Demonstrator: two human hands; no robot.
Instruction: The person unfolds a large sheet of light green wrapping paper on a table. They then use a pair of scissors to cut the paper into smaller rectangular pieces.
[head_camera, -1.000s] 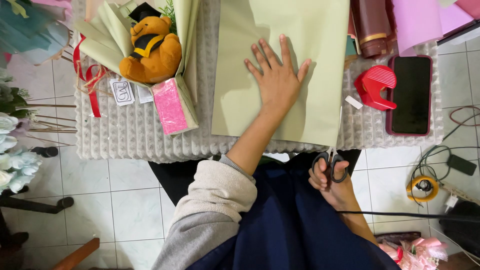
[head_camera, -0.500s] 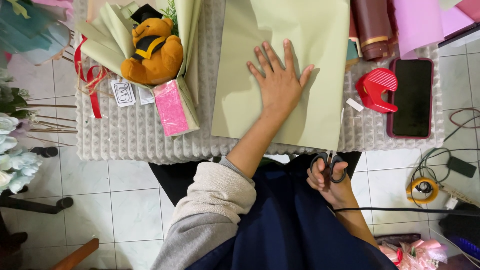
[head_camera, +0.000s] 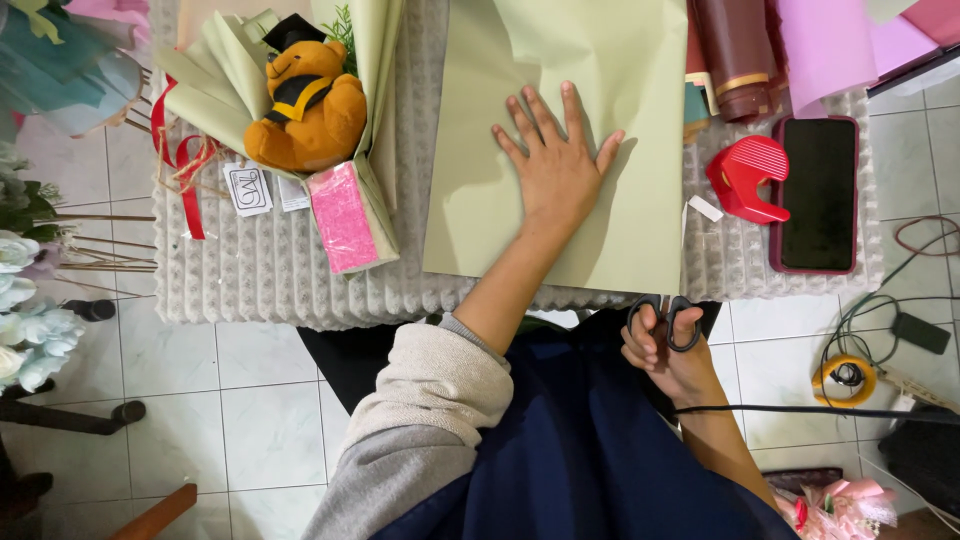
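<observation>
My left hand (head_camera: 556, 166) lies flat with spread fingers on a pale green sheet of wrapping paper (head_camera: 600, 70) that covers the middle of the low table. My right hand (head_camera: 668, 352) grips black-handled scissors (head_camera: 668, 318) at the sheet's near right corner, the blades pointing up along its right edge. To the left lies a bouquet with a brown teddy bear (head_camera: 305, 105) in a graduation cap, wrapped in the same green paper, with a pink block (head_camera: 343, 217) at its base.
A white ribbed mat (head_camera: 290, 280) covers the table. A red tape dispenser (head_camera: 748, 178), a dark phone (head_camera: 817, 192), brown and pink paper rolls (head_camera: 735, 45) sit at right. Red ribbon (head_camera: 180, 165), wooden sticks and pale flowers (head_camera: 25, 320) are at left. Cables and a tape roll (head_camera: 845, 375) lie on the tiled floor.
My right hand has lifted the scissors slightly toward the sheet's near edge. My left hand stays pressed on the paper.
</observation>
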